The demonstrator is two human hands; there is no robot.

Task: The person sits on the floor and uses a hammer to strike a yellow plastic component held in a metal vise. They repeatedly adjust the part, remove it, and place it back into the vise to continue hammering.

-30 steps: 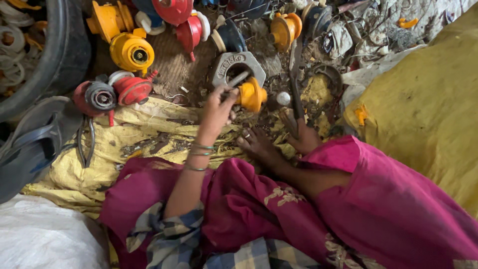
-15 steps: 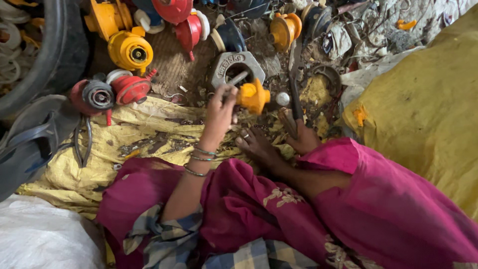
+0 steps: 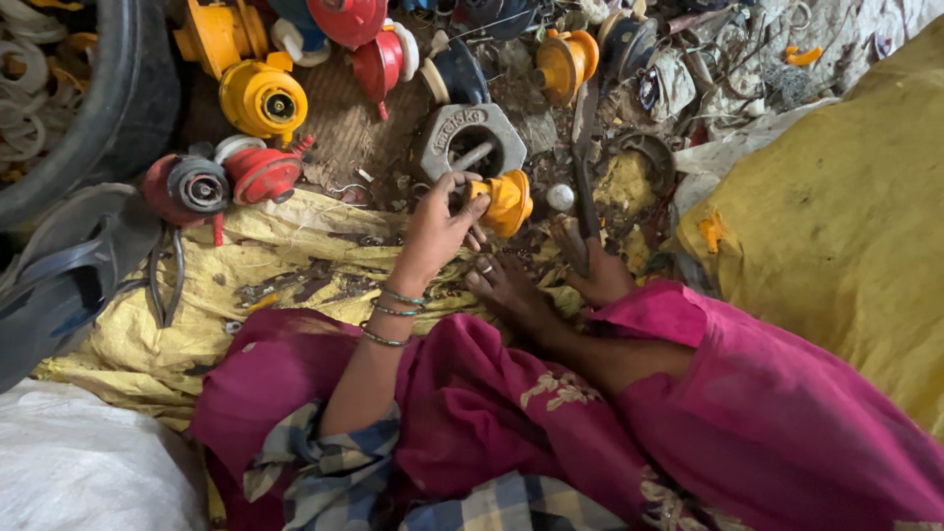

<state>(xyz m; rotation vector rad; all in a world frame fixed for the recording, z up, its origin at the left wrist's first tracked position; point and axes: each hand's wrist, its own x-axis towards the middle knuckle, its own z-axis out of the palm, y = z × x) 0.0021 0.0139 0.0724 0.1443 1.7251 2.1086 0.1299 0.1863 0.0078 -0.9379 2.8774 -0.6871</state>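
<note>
Fingers curled tight, the left hand (image 3: 438,231) has a grip on a small orange plastic regulator body (image 3: 506,202), thumb and fingertips pinched round its left end, the wrist ringed with thin metal bangles (image 3: 391,313). That orange piece lies just right of the palm, its long axis running left to right, and it hovers right above the bare foot (image 3: 506,285). Left hand is plainly the nearer one; the right hand is not in sight at all, hidden somewhere under the magenta cloth garment (image 3: 688,413).

Now the surroundings, big to small. A wide yellow sack (image 3: 846,216) fills the right side of the floor. A crumpled yellow plastic sheet (image 3: 285,256) spreads under the legs toward the left. A dark rubber tyre (image 3: 118,98) curves in the far left corner, with a black sandal (image 3: 59,275) below it. Straight beyond the held piece sits a grey cast-metal ring block (image 3: 470,138), close but apart from the hand. Further left stand a yellow round regulator (image 3: 264,98) and a red one (image 3: 261,172). A long dark metal tool (image 3: 582,167) lies upright just right of the orange piece, and a small white knob (image 3: 560,198) sits between them.
</note>
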